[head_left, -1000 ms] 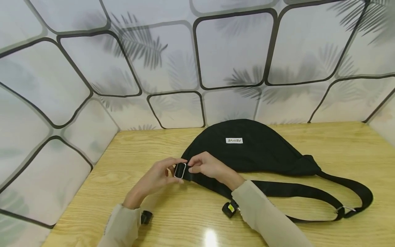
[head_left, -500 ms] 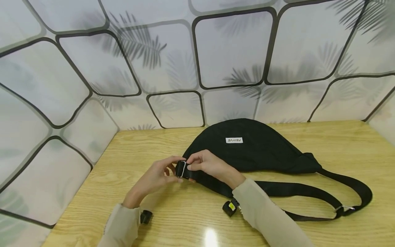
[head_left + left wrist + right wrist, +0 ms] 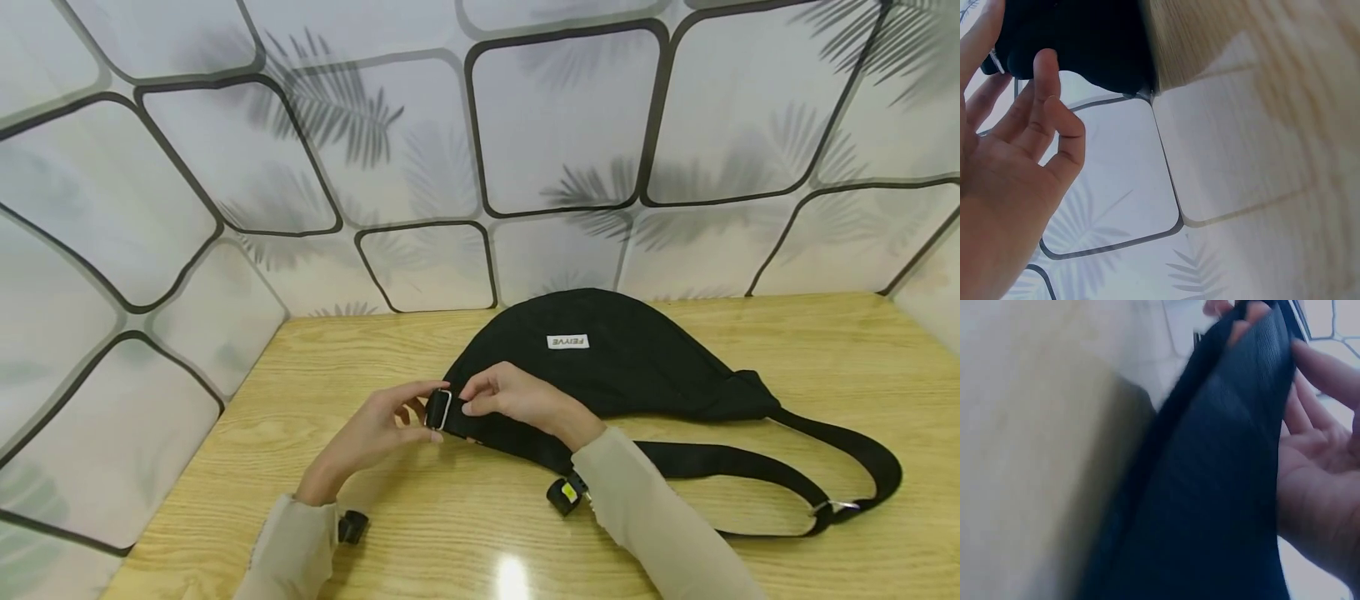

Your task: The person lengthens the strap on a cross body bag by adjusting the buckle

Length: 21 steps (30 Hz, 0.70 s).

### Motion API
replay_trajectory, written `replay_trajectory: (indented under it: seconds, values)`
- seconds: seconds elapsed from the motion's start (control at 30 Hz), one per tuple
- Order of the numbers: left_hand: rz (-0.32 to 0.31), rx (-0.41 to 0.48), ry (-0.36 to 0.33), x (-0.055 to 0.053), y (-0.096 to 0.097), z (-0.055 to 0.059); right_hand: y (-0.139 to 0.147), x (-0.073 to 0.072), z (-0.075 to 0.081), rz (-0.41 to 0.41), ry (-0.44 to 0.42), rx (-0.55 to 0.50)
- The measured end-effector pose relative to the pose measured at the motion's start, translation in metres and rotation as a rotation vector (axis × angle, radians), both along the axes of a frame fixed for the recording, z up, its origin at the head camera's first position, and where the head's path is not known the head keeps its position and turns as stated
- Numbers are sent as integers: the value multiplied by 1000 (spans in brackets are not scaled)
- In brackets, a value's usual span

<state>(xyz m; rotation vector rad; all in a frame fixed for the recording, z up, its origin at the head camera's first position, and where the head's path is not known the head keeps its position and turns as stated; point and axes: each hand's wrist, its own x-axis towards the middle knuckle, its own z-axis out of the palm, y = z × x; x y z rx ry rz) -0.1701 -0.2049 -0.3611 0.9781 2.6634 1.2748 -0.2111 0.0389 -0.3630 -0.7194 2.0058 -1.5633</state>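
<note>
A black waist bag (image 3: 585, 367) with a small white label lies on the wooden table. At its left end, my left hand (image 3: 375, 433) pinches a metal strap buckle (image 3: 444, 409) between thumb and forefinger. Just right of the buckle, my right hand (image 3: 521, 402) pinches the black webbing strap (image 3: 517, 442) with thumb and forefinger. In the right wrist view the strap (image 3: 1210, 481) runs up large and blurred to the thumb of the right hand (image 3: 1322, 469). The left wrist view shows the left hand (image 3: 1016, 156) beside dark fabric (image 3: 1085, 44), its other fingers loosely bent.
The rest of the strap loops across the table (image 3: 360, 358) to a second metal ring (image 3: 828, 508) at the right. A patterned fabric wall (image 3: 427, 267) stands behind and to the left. Black wrist devices show at the left sleeve (image 3: 292, 542) and right sleeve (image 3: 660, 517).
The buckle has turned a little and black webbing now covers its left part. My right hand has shifted slightly right, away from the buckle. The left hand stays nearly in place.
</note>
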Motion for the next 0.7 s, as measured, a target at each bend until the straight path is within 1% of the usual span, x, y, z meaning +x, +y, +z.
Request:
replay_trajectory:
  seconds: [0.07, 0.17, 0.27, 0.37, 0.47, 0.53, 0.6, 0.67, 0.7]
  values:
    - [5, 13, 9, 0, 0, 0, 4, -1, 4, 26, 2, 37]
    - [11, 18, 26, 0, 0, 0, 8, -1, 7, 52, 2, 55]
    - [17, 14, 41, 0, 1, 0, 8, -1, 6, 52, -5, 28]
    - [17, 10, 49, 0, 2, 1, 4, 1, 3, 52, -33, -38]
    - [-6, -1, 43, -1, 2, 1, -3, 4, 1, 76, -59, -111]
    - [-16, -9, 36, -1, 2, 1, -6, 6, 1, 87, -62, -140]
    - [-26, -19, 30, -1, 2, 0, -7, 7, 3, 83, -49, -134]
    - [-24, -25, 28, -1, 2, 1, -6, 6, 4, 73, -28, -101]
    - [-23, -28, 27, -1, 2, 1, -5, 5, 4, 82, -31, -88]
